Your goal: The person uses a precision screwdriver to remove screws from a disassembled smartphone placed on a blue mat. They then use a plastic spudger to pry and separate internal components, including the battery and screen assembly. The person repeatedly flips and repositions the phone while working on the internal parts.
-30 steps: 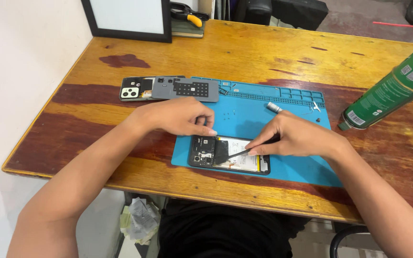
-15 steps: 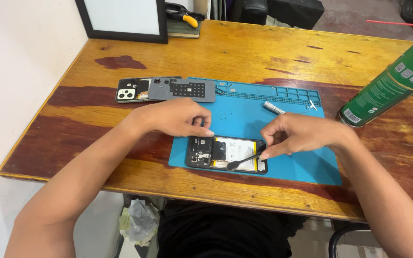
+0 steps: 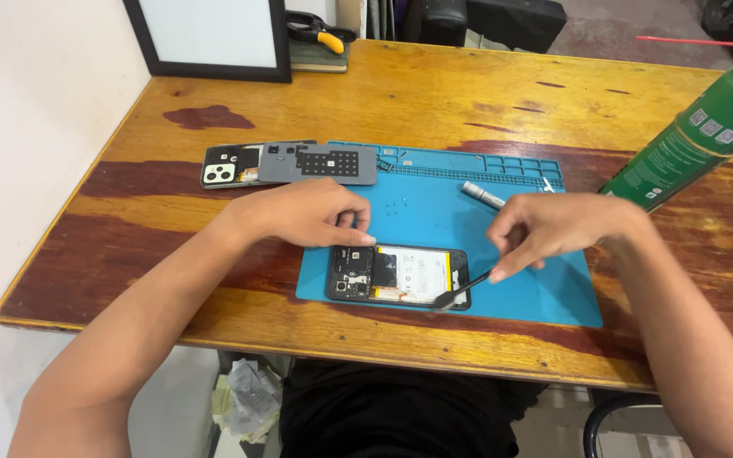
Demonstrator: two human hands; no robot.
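While left hand (image 3: pixel 311 214) presses opened phone (image 3: pixel 398 276) flat — right hand (image 3: pixel 549 229) grip pinched on tweezers (image 3: pixel 464 287), tip at phone's edge.

You're in bright, even light; soft shadows sit under your forearms on the glossy orange-brown wooden table (image 3: pixel 434 110), faint sheen beyond the forearms, focus sharp, slight wide-angle stretching toward its edges.

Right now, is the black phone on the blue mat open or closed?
Open: the black phone lies without its back cover, its battery and circuit board showing.
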